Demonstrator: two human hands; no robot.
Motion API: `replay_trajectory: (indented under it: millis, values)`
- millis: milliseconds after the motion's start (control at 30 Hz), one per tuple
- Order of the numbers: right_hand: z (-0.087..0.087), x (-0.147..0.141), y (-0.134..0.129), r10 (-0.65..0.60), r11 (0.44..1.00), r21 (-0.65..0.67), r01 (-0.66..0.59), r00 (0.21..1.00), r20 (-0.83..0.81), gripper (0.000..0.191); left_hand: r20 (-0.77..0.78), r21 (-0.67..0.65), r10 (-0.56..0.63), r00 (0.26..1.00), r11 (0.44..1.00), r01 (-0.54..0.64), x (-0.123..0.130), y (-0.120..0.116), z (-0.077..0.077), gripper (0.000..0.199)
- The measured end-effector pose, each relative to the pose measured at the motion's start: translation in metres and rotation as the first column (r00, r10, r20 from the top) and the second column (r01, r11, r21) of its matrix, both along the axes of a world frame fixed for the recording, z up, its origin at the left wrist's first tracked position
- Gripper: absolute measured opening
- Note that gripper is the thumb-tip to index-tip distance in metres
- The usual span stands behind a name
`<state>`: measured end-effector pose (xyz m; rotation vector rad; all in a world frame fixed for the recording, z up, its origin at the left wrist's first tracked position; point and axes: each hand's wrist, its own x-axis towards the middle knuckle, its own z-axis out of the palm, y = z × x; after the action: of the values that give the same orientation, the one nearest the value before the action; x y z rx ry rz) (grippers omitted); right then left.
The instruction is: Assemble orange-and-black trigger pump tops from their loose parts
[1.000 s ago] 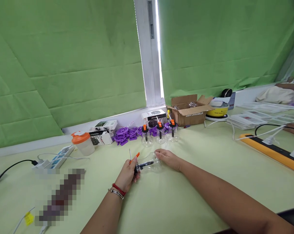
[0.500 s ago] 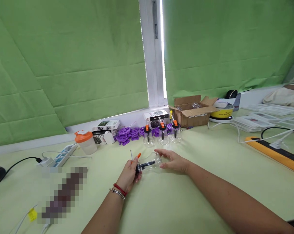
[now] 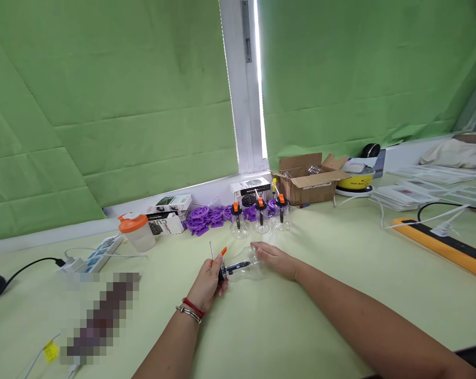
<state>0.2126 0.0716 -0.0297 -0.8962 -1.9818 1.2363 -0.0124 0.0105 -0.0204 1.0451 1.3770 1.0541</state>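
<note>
Here, in the head view, I watch the left hand (image 3: 206, 284) curled firmly around the black-collared neck of a clear container (image 3: 250, 271). The container is held on its side above the middle of the table (image 3: 301, 326), its base toward the right; an orange lever (image 3: 224, 251) and a thin metal spout (image 3: 211, 249) project near the left thumb, and a dark tube (image 3: 238, 267) runs inside. The right hand (image 3: 277, 260) stands at the base with fingers extended and close together; the transparent wall is faint there, so I cannot tell whether it grips or merely touches. Beyond, three similar containers (image 3: 262, 225) stand upright in a row. Purple plastic parts (image 3: 200, 218) lie behind and to their left; a cardboard box (image 3: 309, 189) sits behind, to their right.
</note>
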Motion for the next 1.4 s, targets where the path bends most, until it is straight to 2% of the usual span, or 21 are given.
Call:
replay_trajectory:
  millis: [100, 133, 233, 300, 367, 500, 633, 667, 767, 800, 900, 1000, 1200, 1300, 1400]
  values:
    - [0.002, 0.010, 0.000, 0.112, 0.993, 0.045, -0.112, 0.994, -0.011, 0.090, -0.002, -0.005, -0.008, 1.000, 1.000, 0.008, -0.001, 0.001, 0.000, 0.040]
    - [0.003, 0.011, 0.000, 0.127, 0.990, 0.062, -0.126, 0.992, -0.008, 0.093, -0.004, -0.004, -0.004, 1.000, 1.000, 0.004, -0.001, 0.001, 0.000, 0.040]
    - [0.005, 0.010, -0.001, 0.097, 0.995, 0.019, -0.097, 0.995, -0.018, 0.081, -0.010, -0.008, 0.007, 1.000, 1.000, -0.007, 0.000, 0.000, 0.002, 0.039]
    - [0.006, 0.005, -0.002, 0.090, 0.995, -0.030, -0.091, 0.995, -0.034, 0.064, -0.011, -0.013, 0.004, 1.000, 1.000, -0.004, 0.000, -0.001, 0.003, 0.039]
    - [0.006, -0.001, -0.002, 0.068, 0.997, -0.020, -0.068, 0.997, -0.027, 0.050, -0.008, -0.022, -0.008, 1.000, 1.000, 0.008, 0.000, -0.001, 0.003, 0.039]
    - [0.002, -0.009, -0.001, -0.038, 0.999, 0.036, 0.037, 0.999, 0.020, 0.059, 0.007, -0.033, -0.010, 1.000, 0.999, 0.011, -0.001, 0.000, 0.001, 0.040]
    - [0.001, -0.001, 0.000, 0.029, 0.999, -0.028, -0.029, 0.999, -0.015, 0.059, 0.012, -0.013, 0.005, 1.000, 1.000, -0.005, -0.001, 0.000, 0.001, 0.040]
    - [0.001, 0.002, 0.000, 0.062, 0.997, -0.040, -0.063, 0.998, -0.032, 0.063, 0.011, -0.010, 0.005, 1.000, 1.000, -0.004, -0.001, 0.000, 0.001, 0.041]
    - [0.000, 0.011, 0.002, 0.148, 0.989, -0.002, -0.148, 0.988, -0.040, 0.098, 0.006, -0.013, -0.001, 1.000, 1.000, 0.001, -0.001, 0.000, 0.001, 0.041]
    - [0.000, 0.013, 0.002, 0.154, 0.988, 0.022, -0.154, 0.988, -0.029, 0.100, 0.005, -0.014, 0.000, 1.000, 1.000, 0.000, -0.001, -0.001, 0.001, 0.041]
    - [-0.001, 0.013, 0.003, 0.121, 0.992, 0.041, -0.120, 0.993, -0.009, 0.091, 0.003, -0.008, 0.009, 1.000, 1.000, -0.009, 0.000, -0.001, 0.002, 0.042]
    - [0.000, 0.010, 0.003, 0.093, 0.996, -0.006, -0.093, 0.996, 0.000, 0.087, 0.008, -0.010, 0.014, 1.000, 1.000, -0.014, 0.001, -0.002, 0.005, 0.042]
    - [0.007, 0.005, 0.000, 0.062, 0.995, -0.083, -0.062, 0.998, 0.000, 0.053, 0.022, 0.010, -0.007, 1.000, 1.000, 0.007, 0.000, -0.001, 0.002, 0.042]
    - [0.008, 0.000, -0.001, 0.047, 0.998, -0.053, -0.046, 0.999, 0.014, 0.050, 0.035, 0.013, -0.005, 0.999, 1.000, 0.004, -0.001, -0.001, 0.000, 0.044]
    - [0.005, -0.002, 0.000, 0.030, 0.999, -0.020, -0.030, 0.999, 0.037, 0.055, 0.033, 0.001, -0.008, 0.999, 1.000, 0.008, -0.002, -0.001, 0.001, 0.045]
